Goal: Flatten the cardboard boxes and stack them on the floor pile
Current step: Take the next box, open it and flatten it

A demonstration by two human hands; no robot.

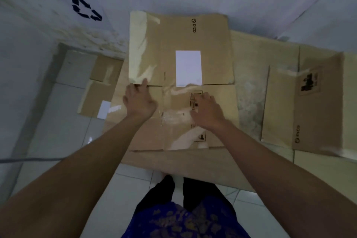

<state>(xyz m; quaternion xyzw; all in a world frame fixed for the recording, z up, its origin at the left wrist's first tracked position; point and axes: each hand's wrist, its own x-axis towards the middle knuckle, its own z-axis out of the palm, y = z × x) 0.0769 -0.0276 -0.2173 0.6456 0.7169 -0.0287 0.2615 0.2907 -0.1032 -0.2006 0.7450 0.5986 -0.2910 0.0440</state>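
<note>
A flattened brown cardboard box (173, 48) with a white label, glossy tape and a PICO mark lies on top of the floor pile (249, 75) straight ahead. My left hand (138, 100) rests flat on its left part, fingertips at the fold line. My right hand (207, 111) presses with spread fingers on the printed symbols near the box's middle. Both hands hold nothing.
Another flattened PICO box (316, 102) lies to the right on the pile. A smaller flat box (98, 91) lies left on the white tile floor (58, 125). A white wall with a recycling sign (86, 8) rises behind. A grey cable (29, 159) crosses the floor at left.
</note>
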